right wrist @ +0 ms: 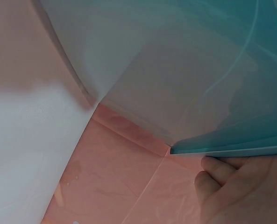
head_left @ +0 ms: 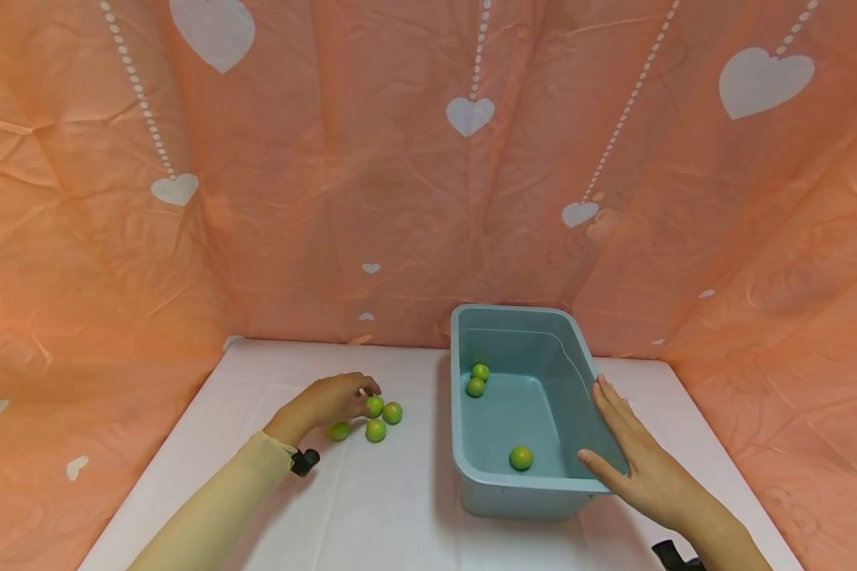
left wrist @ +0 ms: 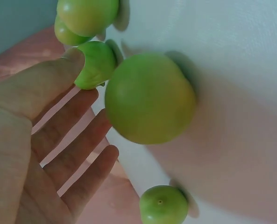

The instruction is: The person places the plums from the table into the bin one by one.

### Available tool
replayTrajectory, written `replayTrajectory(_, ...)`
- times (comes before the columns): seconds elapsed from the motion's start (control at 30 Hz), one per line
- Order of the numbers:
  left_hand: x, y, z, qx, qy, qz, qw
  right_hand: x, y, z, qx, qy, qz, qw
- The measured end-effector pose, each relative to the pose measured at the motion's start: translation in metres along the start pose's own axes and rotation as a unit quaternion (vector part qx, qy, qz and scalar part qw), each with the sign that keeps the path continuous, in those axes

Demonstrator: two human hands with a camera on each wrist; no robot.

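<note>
My left hand (head_left: 339, 399) reaches over a group of several small round green fruits on the white table. In the left wrist view, its thumb and index finger pinch one green fruit (left wrist: 100, 63), while the other fingers stay fairly straight. A second green fruit (left wrist: 150, 98) looms large beside the fingertips, and another green fruit (left wrist: 163, 205) lies lower down. To the right stands a grey-blue plastic basin (head_left: 496, 479) with three green fruits inside, one of them a green fruit (head_left: 521, 457) near the front. My right hand (head_left: 639, 460) rests at its right rim, fingers extended along the edge and thumb over the inner side.
Orange-pink sheeting (head_left: 400, 198) with white hearts hangs behind the table and on both sides. The white tabletop (head_left: 371, 507) spreads out in front of the fruits. A small black device (head_left: 305, 461) sits at the left wrist, another black device (head_left: 674, 555) at the right.
</note>
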State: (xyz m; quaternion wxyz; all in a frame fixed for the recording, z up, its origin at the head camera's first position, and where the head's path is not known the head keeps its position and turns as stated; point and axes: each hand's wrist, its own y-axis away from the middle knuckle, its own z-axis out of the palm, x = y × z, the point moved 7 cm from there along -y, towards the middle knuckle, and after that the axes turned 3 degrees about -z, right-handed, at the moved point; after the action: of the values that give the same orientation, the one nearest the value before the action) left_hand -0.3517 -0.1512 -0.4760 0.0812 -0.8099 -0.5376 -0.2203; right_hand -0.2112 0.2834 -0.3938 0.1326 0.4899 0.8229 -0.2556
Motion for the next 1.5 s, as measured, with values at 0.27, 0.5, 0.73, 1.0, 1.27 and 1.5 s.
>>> replayTrajectory(0.27, -0.001, -0.001, 0.004, 0.004, -0.005, -0.001, 1.0, 0.003, 0.0, 0.001, -0.009, -0.014, 0.014, 1.0)
replayTrajectory(0.5, -0.001, -0.003, 0.006, 0.005, -0.012, -0.004, 0.9999, 0.004, 0.001, 0.003, -0.008, -0.012, 0.015, 1.0)
replayTrajectory(0.73, -0.003, -0.003, 0.005, 0.004, -0.015, -0.014, 0.9998, 0.002, 0.001, 0.003, -0.004, -0.004, 0.005, 1.0)
replayTrajectory(1.0, -0.006, -0.003, 0.003, 0.005, -0.006, -0.023, 0.9997, 0.004, 0.0, 0.003, -0.003, -0.014, 0.011, 1.0)
replayTrajectory(1.27, -0.006, -0.002, -0.003, 0.011, -0.002, -0.026, 0.9996, 0.004, 0.0, 0.002, -0.007, -0.014, 0.012, 1.0)
replayTrajectory(1.5, 0.0, -0.001, -0.013, 0.023, -0.004, -0.013, 0.9996, 0.005, 0.001, 0.004, -0.003, -0.013, 0.01, 1.0)
